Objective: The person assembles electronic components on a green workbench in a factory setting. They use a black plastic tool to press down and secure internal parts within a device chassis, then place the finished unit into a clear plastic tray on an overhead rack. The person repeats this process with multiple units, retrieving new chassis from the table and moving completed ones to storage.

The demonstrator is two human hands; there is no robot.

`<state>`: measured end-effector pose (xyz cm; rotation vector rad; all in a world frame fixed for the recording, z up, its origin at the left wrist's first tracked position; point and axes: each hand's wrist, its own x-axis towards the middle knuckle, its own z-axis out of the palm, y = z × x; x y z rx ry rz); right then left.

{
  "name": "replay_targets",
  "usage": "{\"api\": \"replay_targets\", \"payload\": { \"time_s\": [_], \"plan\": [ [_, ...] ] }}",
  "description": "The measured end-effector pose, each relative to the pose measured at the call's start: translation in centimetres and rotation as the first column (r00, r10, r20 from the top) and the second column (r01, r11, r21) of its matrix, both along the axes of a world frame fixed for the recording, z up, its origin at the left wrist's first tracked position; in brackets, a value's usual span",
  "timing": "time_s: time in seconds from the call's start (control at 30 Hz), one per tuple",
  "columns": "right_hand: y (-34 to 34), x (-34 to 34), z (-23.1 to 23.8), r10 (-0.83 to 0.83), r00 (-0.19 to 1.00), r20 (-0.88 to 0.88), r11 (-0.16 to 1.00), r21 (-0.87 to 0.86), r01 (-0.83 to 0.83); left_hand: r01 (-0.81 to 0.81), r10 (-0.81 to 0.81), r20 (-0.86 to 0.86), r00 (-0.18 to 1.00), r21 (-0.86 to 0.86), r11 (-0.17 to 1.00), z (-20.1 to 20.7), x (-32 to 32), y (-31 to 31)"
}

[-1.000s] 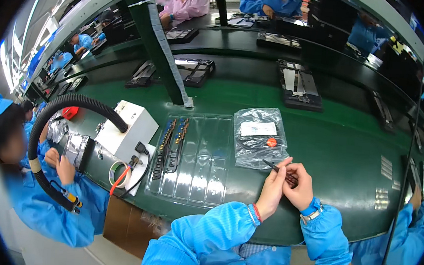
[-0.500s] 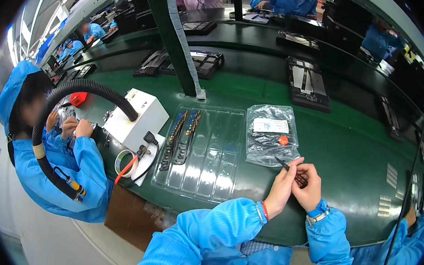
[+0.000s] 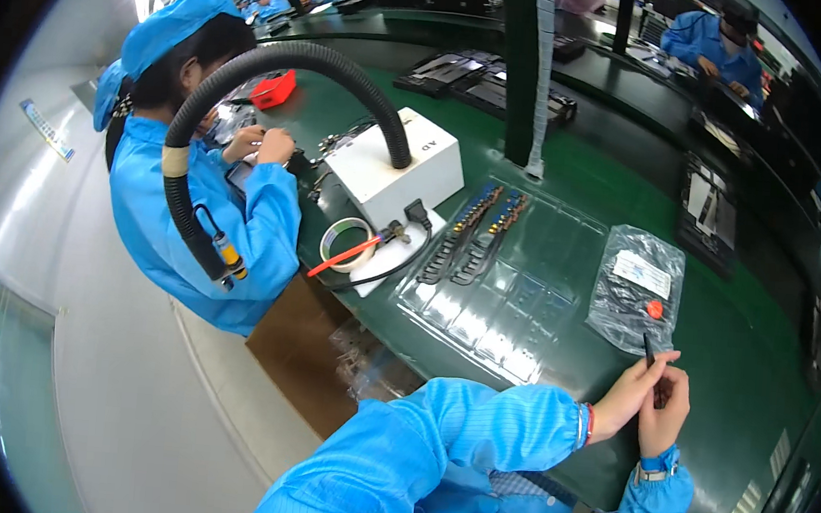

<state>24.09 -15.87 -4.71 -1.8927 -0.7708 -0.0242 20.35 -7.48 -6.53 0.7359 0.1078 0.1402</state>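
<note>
Hands: left hand (image 3: pixel 629 397) and right hand (image 3: pixel 665 417) meet over the bench's near edge, fingers pinched together on a strip (image 3: pixel 650 353), thin, dark and stiff, that pokes up from between them.
Sleeves: glossy blue smock cloth, gathered at the cuffs; a watch (image 3: pixel 656 466) bands the right wrist.
Bench: green bench (image 3: pixel 741 350), matte and smooth, its near edge curving away toward the right.
Bag: crinkled clear bag (image 3: pixel 637 289) with a white label and a red dot lies just beyond the hands, near but apart from them.
Tray: clear moulded tray (image 3: pixel 500 288) of shallow square pockets sits left of the bag; dark cables (image 3: pixel 475 233) with orange ends fill its far pockets (the near pockets look bare).
Box: white box (image 3: pixel 396 167) stands at the tray's far left corner, with a ribbed black hose (image 3: pixel 252 70) arching up from its top.
Tape: a roll of tape (image 3: pixel 348 243) and a red-handled tool (image 3: pixel 345 256) rest on the bench's left edge, beside the box.
Neighbour: a person (image 3: pixel 203 192) in blue cap and smock works at that left edge, hands close to the box.
Room: open green surface lies right of the bag and hands; the tray crowds the left.
</note>
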Motion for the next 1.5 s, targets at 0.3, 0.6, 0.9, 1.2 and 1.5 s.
{"api": "replay_targets", "payload": {
  "time_s": [0.3,0.6,0.9,1.2,1.5],
  "plan": [
    [0.6,-0.2,1.0,-0.011,1.000,-0.029,1.000,0.004,0.011,-0.024,0.024,-0.004,1.000,0.025,0.999,0.1,0.1,0.0],
    [0.3,-0.1,1.4,0.029,0.999,0.040,0.993,-0.118,-0.024,-0.014,0.014,-0.037,0.999,-0.022,1.000,-0.1,-0.1,0.1],
    [0.9,-0.1,0.5,-0.007,0.980,0.199,0.995,-0.093,0.026,-0.226,0.162,0.181,0.970,0.424,0.877,-0.8,0.4,-0.1],
    [0.9,5.6,2.6,-0.208,0.959,0.190,0.973,0.140,0.183,-0.279,-0.053,0.279,0.959,0.960,0.004,3.8,-14.0,6.7],
    [5.7,23.7,1.5,0.094,0.807,0.583,0.741,-0.582,0.334,-0.364,0.361,0.558,0.747,0.798,-0.480,-0.6,-16.6,11.1]
  ]
}}
